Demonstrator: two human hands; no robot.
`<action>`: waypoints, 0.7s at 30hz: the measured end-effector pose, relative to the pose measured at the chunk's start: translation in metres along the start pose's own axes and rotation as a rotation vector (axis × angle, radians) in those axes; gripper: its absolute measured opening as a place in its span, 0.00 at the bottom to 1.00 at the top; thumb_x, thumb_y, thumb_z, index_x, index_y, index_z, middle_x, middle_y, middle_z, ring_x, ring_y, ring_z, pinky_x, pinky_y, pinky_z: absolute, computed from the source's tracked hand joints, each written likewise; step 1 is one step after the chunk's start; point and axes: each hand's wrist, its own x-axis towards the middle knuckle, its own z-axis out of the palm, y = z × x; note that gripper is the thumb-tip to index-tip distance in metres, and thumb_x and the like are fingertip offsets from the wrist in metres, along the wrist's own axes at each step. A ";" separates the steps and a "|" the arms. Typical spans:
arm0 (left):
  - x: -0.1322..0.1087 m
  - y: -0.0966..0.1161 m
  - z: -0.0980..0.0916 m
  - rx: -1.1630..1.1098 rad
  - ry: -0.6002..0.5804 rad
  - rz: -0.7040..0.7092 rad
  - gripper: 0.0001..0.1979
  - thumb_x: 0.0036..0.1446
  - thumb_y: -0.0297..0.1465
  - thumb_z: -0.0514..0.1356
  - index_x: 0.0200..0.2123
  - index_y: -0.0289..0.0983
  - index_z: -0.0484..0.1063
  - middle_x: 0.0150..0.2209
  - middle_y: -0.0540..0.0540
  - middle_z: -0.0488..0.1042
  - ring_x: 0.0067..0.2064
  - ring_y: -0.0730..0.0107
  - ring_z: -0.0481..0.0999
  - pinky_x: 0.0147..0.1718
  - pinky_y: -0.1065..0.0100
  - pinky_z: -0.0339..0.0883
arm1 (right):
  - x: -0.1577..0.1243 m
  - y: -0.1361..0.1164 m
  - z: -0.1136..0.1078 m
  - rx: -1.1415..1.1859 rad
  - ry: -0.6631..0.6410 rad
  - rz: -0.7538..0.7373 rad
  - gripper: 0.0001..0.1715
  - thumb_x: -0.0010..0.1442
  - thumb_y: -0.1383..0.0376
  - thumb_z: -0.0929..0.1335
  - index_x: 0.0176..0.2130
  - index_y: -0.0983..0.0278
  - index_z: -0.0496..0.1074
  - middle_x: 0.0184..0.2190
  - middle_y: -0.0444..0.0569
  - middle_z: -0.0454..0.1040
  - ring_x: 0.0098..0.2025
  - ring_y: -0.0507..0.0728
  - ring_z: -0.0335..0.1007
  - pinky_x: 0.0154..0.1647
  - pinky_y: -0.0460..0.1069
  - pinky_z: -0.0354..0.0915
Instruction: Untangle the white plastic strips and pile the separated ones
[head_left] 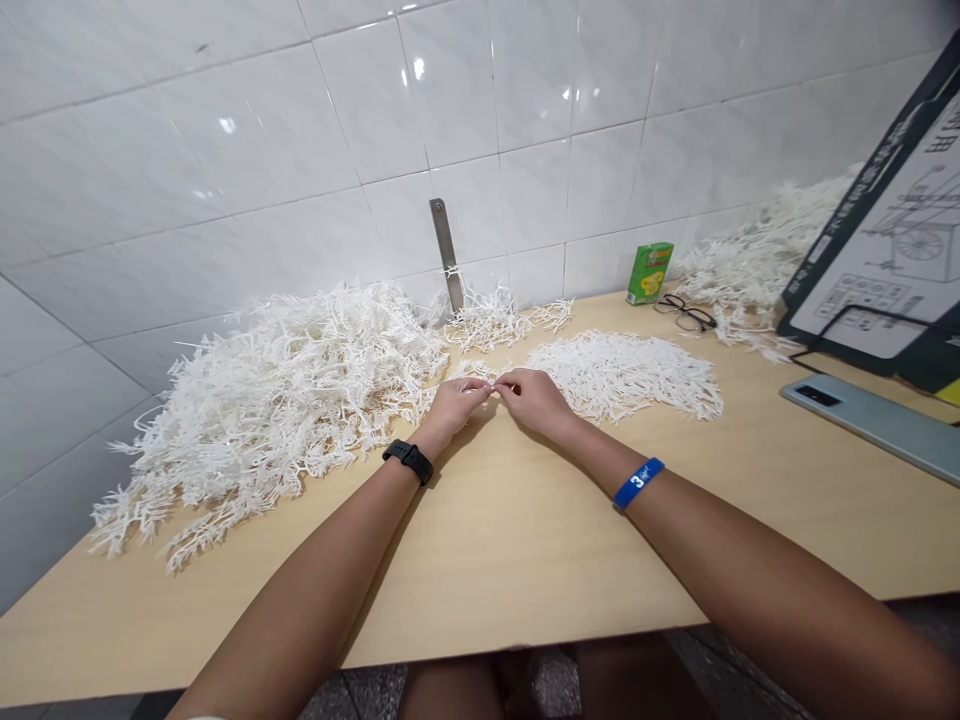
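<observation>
My left hand and my right hand meet at the middle of the wooden table, fingers pinched together on a small white plastic sprig held between them. A large heap of white branching plastic pieces lies to the left of my left hand. A flatter spread of the same white pieces lies just beyond my right hand. A black band is on my left wrist and a blue band on my right.
A metal bar leans on the tiled wall over a small white clump. A green box and glasses sit at the back right, with another white heap, a printed carton and a phone.
</observation>
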 end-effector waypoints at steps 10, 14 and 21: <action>0.001 0.000 0.006 0.055 0.036 0.040 0.13 0.48 0.41 0.63 0.27 0.35 0.75 0.19 0.53 0.64 0.24 0.75 0.58 0.25 0.70 0.51 | -0.001 -0.007 -0.012 -0.109 -0.034 0.121 0.14 0.61 0.64 0.64 0.33 0.61 0.79 0.32 0.49 0.79 0.33 0.55 0.70 0.31 0.47 0.55; 0.005 -0.003 0.010 0.032 0.028 0.063 0.14 0.47 0.41 0.63 0.23 0.36 0.70 0.18 0.54 0.60 0.23 0.76 0.56 0.25 0.70 0.50 | 0.001 -0.011 -0.015 -0.215 0.000 0.154 0.15 0.60 0.64 0.63 0.31 0.62 0.79 0.31 0.50 0.79 0.33 0.56 0.70 0.31 0.48 0.53; 0.007 -0.005 0.011 0.006 0.038 0.060 0.14 0.48 0.41 0.63 0.22 0.36 0.67 0.18 0.54 0.59 0.22 0.77 0.54 0.23 0.70 0.48 | 0.005 -0.015 -0.012 -0.260 0.048 0.171 0.15 0.59 0.66 0.63 0.29 0.62 0.78 0.29 0.51 0.78 0.32 0.57 0.69 0.34 0.50 0.53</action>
